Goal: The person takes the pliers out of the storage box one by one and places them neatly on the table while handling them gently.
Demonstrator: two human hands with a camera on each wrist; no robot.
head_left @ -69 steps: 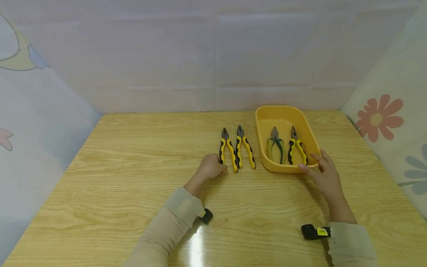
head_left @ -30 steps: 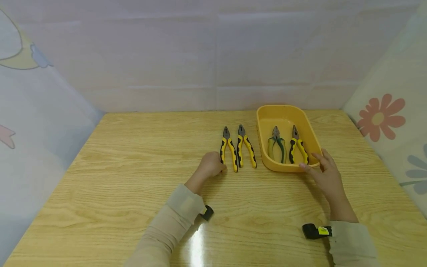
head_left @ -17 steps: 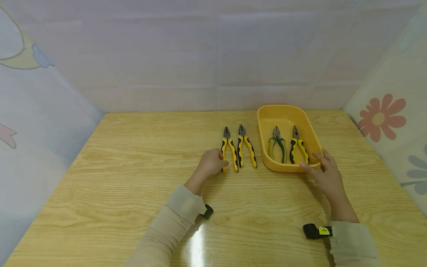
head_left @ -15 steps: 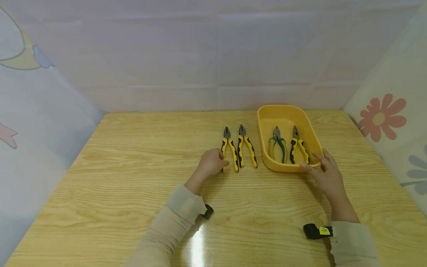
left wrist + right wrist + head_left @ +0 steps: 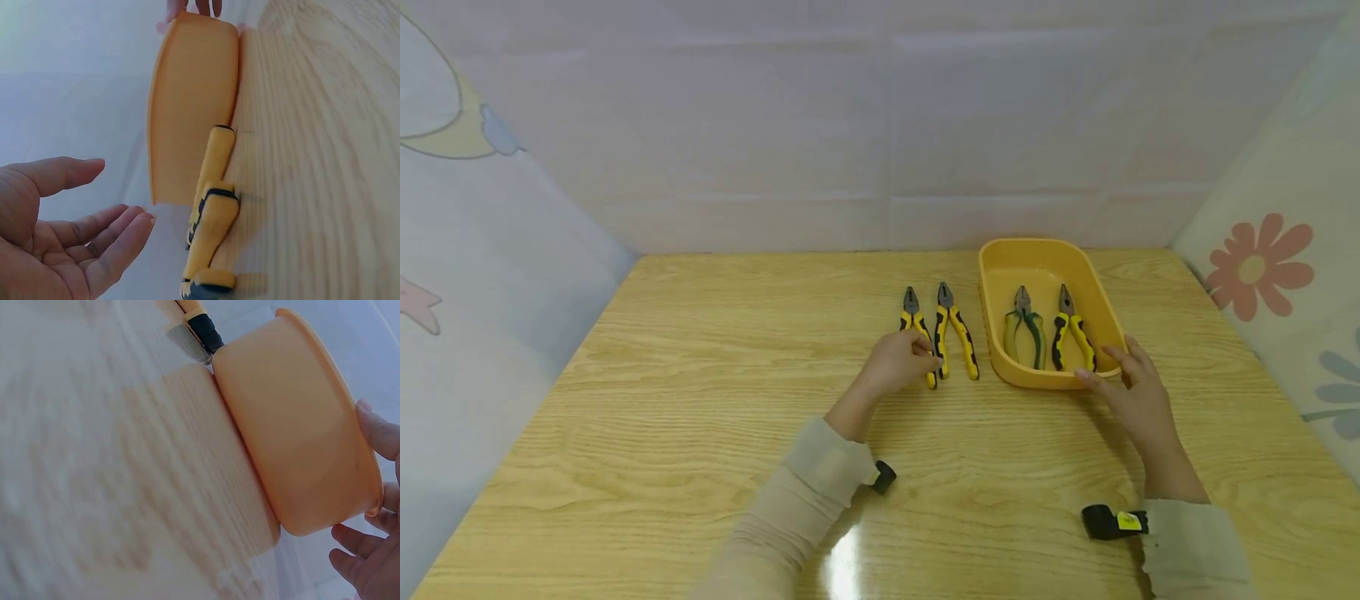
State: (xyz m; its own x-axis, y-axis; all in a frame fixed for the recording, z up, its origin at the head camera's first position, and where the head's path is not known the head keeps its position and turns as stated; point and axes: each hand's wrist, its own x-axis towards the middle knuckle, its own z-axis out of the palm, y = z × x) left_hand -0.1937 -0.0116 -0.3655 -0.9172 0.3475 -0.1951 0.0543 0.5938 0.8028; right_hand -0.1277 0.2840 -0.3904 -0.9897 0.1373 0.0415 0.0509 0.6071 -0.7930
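Observation:
In the head view my left hand (image 5: 893, 364) hovers over the handles of the left-hand pair of yellow-and-black combination pliers (image 5: 911, 303). The left wrist view shows the thumb and fingers (image 5: 115, 250) apart, with nothing between them. A matching pair of pliers (image 5: 945, 297) lies just to the right, handles spread. My right hand (image 5: 1138, 400) holds the near right corner of a yellow plastic tray (image 5: 1033, 380), thumb on the rim. Inside lie green-handled pliers (image 5: 1038, 340) and yellow-and-black pliers (image 5: 1081, 337), side by side with jaws pointing away from me.
The wood-grain table (image 5: 700, 400) ends at a pale cloth backdrop (image 5: 760, 167) close behind the tray. Printed cloth walls stand at left and right, the right one with a red flower (image 5: 1251, 267). A black wrist camera (image 5: 1101, 522) sits on my right sleeve.
My left hand has let go of the left pair of pliers, lifted and shifted right, over its handles. Earlier it straightened that pair, apart from its neighbour. The right hand stays on the tray.

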